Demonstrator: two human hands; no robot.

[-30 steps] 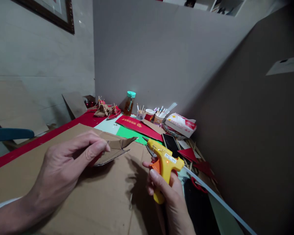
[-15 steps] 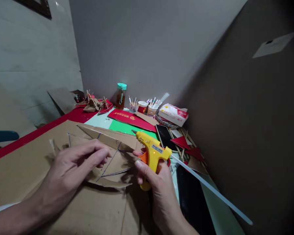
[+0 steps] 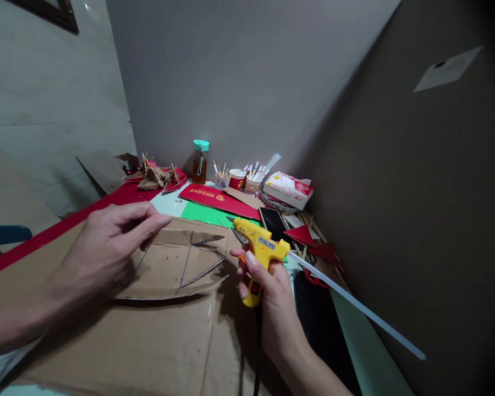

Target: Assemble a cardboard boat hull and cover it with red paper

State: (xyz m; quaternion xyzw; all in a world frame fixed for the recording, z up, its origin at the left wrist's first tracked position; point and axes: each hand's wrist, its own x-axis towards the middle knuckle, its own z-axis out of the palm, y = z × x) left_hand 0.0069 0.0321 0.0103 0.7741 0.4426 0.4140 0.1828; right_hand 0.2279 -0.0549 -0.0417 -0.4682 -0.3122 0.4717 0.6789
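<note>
My right hand (image 3: 268, 286) is wrapped around a yellow glue gun (image 3: 259, 242), its nozzle pointing up and left. A long whitish glue stick (image 3: 363, 305) sticks out of its back. To the left lies a cut, boat-like cardboard piece (image 3: 160, 269) with blue pen lines, raised side walls and pointed flaps at its right end. Over the piece's left end is my left hand (image 3: 111, 242), thumb and fingers pinched together. Whatever may be between those fingertips is too small to make out. Under the piece is a large cardboard sheet (image 3: 140, 346).
Red-handled scissors (image 3: 313, 278), a phone (image 3: 272, 220), red scraps (image 3: 300, 235) and a black flat object (image 3: 319, 324) lie at the right. Behind stand a bottle (image 3: 199, 165), cups (image 3: 236, 179) of sticks and a tissue pack (image 3: 289, 190). Small red-and-brown models (image 3: 157, 177) sit back left.
My left hand has moved left and up, away from the glue gun, uncovering more of the cardboard piece. The glue gun has shifted slightly right, and the view has turned a little.
</note>
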